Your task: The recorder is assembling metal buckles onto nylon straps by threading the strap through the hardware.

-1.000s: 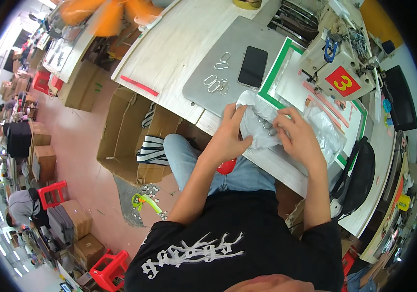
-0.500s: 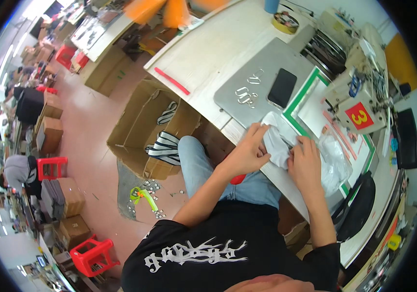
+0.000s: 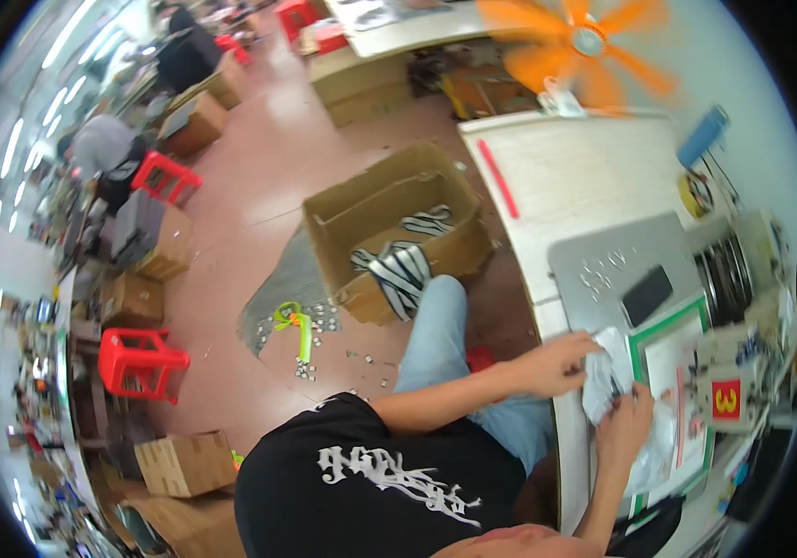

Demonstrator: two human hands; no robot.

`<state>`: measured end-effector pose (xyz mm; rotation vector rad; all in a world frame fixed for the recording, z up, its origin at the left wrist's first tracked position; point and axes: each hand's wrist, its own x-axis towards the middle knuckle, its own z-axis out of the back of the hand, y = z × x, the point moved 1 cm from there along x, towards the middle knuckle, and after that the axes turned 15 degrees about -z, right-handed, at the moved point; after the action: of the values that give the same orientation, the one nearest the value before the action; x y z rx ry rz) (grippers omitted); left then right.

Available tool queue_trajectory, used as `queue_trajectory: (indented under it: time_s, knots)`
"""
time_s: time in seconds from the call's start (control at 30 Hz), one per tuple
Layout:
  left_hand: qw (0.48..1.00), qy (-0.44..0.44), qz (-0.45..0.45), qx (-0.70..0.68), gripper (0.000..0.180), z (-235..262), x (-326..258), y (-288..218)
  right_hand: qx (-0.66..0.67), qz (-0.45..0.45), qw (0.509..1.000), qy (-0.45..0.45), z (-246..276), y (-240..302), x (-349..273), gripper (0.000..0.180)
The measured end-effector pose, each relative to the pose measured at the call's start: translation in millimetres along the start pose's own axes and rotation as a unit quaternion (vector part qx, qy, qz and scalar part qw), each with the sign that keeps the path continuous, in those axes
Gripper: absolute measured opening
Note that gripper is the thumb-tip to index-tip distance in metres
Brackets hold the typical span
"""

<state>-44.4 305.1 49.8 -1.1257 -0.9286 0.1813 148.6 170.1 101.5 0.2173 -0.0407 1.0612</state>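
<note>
At the table's near edge, my left hand (image 3: 567,363) pinches the left side of a crumpled white piece (image 3: 600,398). Whether it is cloth or a thin bag I cannot tell. From the other side, the fingers of my right hand (image 3: 625,430) close on its right edge. Something small and dark shows between the hands, too blurred to name. A clear plastic bag (image 3: 656,458) lies beside my right hand. Beyond the hands, a grey board (image 3: 573,244) carries a black phone (image 3: 647,295) and several thin metal loops (image 3: 595,277).
A sewing machine (image 3: 710,363) stands right of the green-edged panel (image 3: 642,358). An orange fan (image 3: 588,42) spins at the far table end, past a red strip (image 3: 498,179). Left of my knee, an open carton (image 3: 342,265) holds striped webbing (image 3: 401,277). Red stools (image 3: 143,361) stand on the floor.
The whole view has swung left, so the table and my hands sit further right, and the fan shows more fully. Both hands stay on the white piece.
</note>
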Motion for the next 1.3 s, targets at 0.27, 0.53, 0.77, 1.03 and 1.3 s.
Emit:
queue_trajectory:
  time_s: [0.27,0.53,0.77,1.03,1.3]
  knots:
    - [0.999,0.017,0.043,0.002,0.053,9.6,4.4,-2.0,0.134,0.014,0.99,-0.046,44.2,7.8,15.8,0.019]
    - [0.998,0.06,0.01,-0.027,0.058,13.7,-1.7,-2.5,0.385,-0.112,0.914,0.07,36.6,21.9,66.0,0.01]
    - [0.998,0.058,-0.004,0.013,0.052,14.4,-3.2,-4.0,0.311,-0.069,0.946,0.055,-1.7,51.6,190.5,0.018]
    - [0.998,0.065,0.008,0.022,0.05,12.3,-0.6,-3.5,0.193,-0.015,0.981,-0.004,-36.6,40.1,246.2,0.026]
    - [0.986,-0.009,0.091,-0.141,0.048,14.0,2.1,3.2,0.298,-0.084,0.942,0.127,21.5,-2.8,89.5,0.024]
